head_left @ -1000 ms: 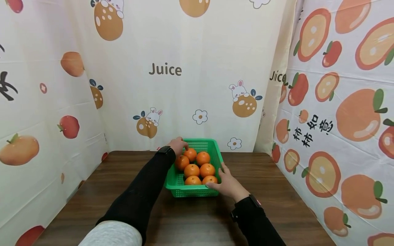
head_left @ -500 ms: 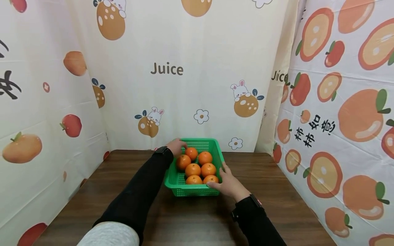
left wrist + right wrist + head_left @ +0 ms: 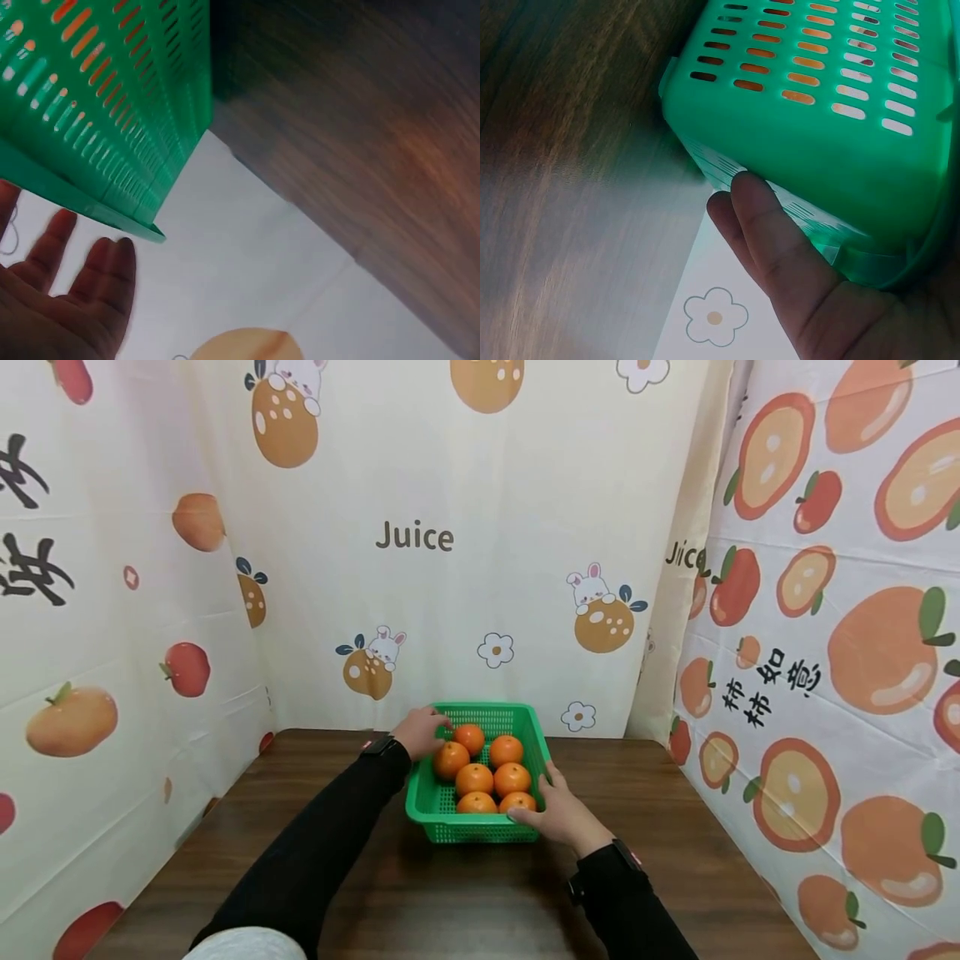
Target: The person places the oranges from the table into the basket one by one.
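A green plastic basket (image 3: 472,829) with slotted walls stands on the table, and several oranges (image 3: 474,780) lie in it. At the basket's far left rim is my left hand (image 3: 420,732); its fingertips reach over the rim in the head view. Seen from the left wrist, the fingers (image 3: 105,281) are loosely extended, apart from the slotted wall. My right hand (image 3: 562,814) holds the near right corner, thumb over the front rim and fingers along the outer right side. In the right wrist view two fairly straight fingers (image 3: 769,232) lie at the wall; the thumb is hidden.
The dark wooden table (image 3: 450,902) extends in front of and beside the basket. White fruit-printed cloths hang on the left, back and right; the back cloth (image 3: 487,577) stands close behind the basket.
My left hand has shifted left and slightly nearer along the basket's left rim, so more of that rim shows. The right hand keeps its place. The head view has turned slightly left.
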Motion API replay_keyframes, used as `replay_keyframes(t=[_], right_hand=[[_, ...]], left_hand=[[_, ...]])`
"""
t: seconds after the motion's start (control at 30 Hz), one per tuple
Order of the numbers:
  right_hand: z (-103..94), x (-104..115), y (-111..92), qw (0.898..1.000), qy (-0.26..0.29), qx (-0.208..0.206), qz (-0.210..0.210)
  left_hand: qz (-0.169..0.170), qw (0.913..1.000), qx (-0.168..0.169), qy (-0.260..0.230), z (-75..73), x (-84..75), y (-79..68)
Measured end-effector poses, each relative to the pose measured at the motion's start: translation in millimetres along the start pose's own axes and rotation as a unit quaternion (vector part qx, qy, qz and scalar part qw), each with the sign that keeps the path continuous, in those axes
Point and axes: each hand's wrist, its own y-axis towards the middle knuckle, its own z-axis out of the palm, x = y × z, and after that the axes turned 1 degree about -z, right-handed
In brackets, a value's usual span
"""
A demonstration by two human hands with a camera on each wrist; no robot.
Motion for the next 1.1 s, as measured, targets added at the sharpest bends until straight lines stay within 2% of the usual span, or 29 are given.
replay_keyframes(t=[0.13,0.47,0.83,1.0,1.1], right_hand=[[-0.5,-1.3,1.1,1.000,0.008,0.001,0.005],[-3.0,-4.3,5.7,1.000,0.002,-0.001,0.002],[-5.3,-7.7,11.2,1.000,-0.008,0.002,-0.005],[-5.1,-9.5,12.3,1.000,-0.013,0.002,-0.007],[-5.3,-10.4,11.4,1.000,-0.019,0.000,-0.007]], left_hand=[[-0.022,0.9997,0.006,-0.012,1.9,4.9,-9.3],[-0.075,0.9944,0.059,-0.045,-1.4,8.4,-42.1],[-0.114,0.9885,0.046,-0.088,1.5,-15.8,-83.3],[-0.122,0.9881,0.030,-0.089,7.1,-25.9,-96.9],[-0.126,0.9857,0.025,-0.109,12.0,-31.4,-103.3]])
